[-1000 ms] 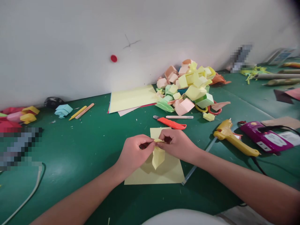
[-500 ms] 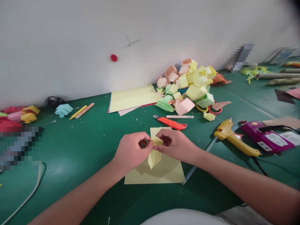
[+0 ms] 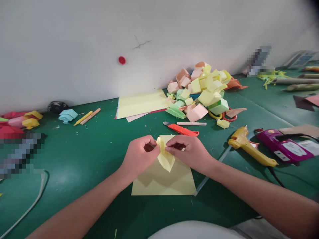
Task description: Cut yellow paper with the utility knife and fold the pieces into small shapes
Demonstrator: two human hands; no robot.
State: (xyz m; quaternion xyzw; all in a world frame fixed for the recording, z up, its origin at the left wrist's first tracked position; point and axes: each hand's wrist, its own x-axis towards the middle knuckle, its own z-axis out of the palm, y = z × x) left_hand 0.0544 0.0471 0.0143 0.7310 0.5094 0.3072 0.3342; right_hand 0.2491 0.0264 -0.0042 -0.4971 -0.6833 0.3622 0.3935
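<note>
Between my two hands is a small folded piece of pale yellow paper [image 3: 166, 160], its pointed end hanging down. My left hand [image 3: 142, 156] pinches its left edge between thumb and fingers. On the opposite edge, my right hand [image 3: 190, 151] pinches it the same way. Beneath them a flat yellow paper sheet [image 3: 163, 186] lies on the green table, partly hidden by the hands. Just beyond the sheet are a red utility knife [image 3: 183, 129] and a pale pen-like stick [image 3: 191, 124].
A heap of folded paper pieces [image 3: 209, 88] rests against the wall, beside stacked coloured sheets [image 3: 142, 103]. To the right lie a yellow glue gun [image 3: 251, 147] with a clear glue stick [image 3: 211, 171] and a purple power strip [image 3: 284, 146]. Crayon-like sticks [image 3: 87, 117] lie left.
The folded paper has tilted and risen slightly, so more of its upper part shows and its point has swung right. Both hands keep pinching it, set a little farther apart.
</note>
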